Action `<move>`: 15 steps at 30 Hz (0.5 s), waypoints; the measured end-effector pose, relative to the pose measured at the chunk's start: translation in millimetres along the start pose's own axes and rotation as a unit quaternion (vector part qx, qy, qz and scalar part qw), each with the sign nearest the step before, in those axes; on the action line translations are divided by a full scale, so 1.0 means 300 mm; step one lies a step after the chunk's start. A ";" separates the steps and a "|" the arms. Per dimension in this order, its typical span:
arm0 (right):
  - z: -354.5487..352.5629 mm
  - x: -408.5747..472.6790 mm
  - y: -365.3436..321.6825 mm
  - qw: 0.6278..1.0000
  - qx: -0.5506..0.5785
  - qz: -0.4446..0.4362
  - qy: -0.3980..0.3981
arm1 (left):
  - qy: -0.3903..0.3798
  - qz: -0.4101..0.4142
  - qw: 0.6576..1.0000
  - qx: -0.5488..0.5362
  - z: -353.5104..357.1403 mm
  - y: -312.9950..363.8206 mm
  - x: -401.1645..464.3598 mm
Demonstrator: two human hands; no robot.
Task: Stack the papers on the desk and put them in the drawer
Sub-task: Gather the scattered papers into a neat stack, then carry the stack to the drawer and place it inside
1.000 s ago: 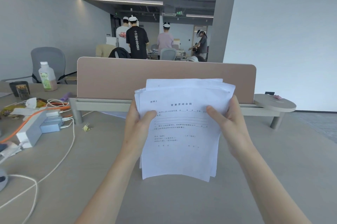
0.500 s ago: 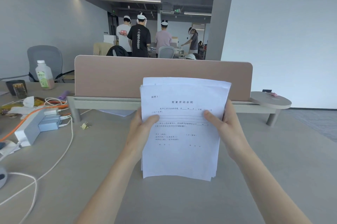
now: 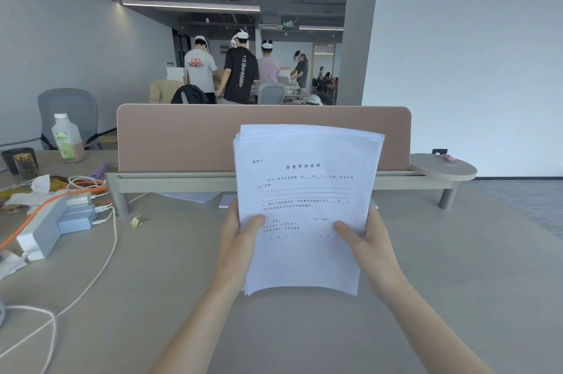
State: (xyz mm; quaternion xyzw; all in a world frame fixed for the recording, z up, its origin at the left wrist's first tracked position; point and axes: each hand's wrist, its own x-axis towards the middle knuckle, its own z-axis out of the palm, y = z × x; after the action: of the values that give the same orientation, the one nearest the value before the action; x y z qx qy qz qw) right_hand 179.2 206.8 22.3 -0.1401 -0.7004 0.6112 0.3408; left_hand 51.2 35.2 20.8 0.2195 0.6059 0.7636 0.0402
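I've got the papers (image 3: pixel 304 206) upright btwn both hands, bottom edge hanging just above the worktop (image 3: pixel 457 282), not touching as far as I can tell. Left hand (image 3: pixel 240 239) is closed on the left edge, thumb across the printed front sheet, fingers hidden behind; right hand (image 3: pixel 362 242) mirrors it on the right edge w/ thumb on the front. Holding low on both sides like this lets the sheets hang square, so I judge the step is jogging the stack to line up edges; the top corners look slightly fanned, so alignment isn't done. A few more sheets (image 3: pixel 195 197) seem to lie under the divider shelf (image 3: pixel 182 181) at the back, partly hidden, so prob. more to collect. No drawer in view, so stowing is yet to come. Cables (image 3: pixel 106 239) and a power strip (image 3: pixel 42 233) sit well off to the left, clear of the stack.
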 end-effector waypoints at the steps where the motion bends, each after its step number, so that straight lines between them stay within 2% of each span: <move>1: -0.005 0.002 -0.011 1.000 0.010 -0.001 -0.004 | -0.002 0.005 1.000 -0.021 -0.004 0.003 0.001; 5: -0.026 0.033 -0.072 0.999 -0.008 -0.048 0.001 | -0.006 0.003 0.998 -0.061 -0.009 0.013 0.000; 8: -0.051 0.084 -0.146 0.989 -0.057 -0.137 0.011 | -0.017 -0.013 0.999 -0.046 -0.003 -0.009 -0.002; 12: -0.069 0.134 -0.258 0.936 -0.240 -0.258 0.005 | -0.028 -0.016 0.999 -0.035 0.002 -0.011 -0.007; 15: -0.066 0.161 -0.273 0.902 -0.326 -0.282 0.011 | -0.032 -0.014 0.999 -0.033 0.000 -0.018 -0.005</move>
State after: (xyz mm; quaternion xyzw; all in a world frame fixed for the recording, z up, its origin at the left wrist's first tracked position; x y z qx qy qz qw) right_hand 174.9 234.1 115.5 -0.0464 -0.8670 0.2257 0.4418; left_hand 51.3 36.1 15.5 0.2343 0.5820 0.7749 0.0772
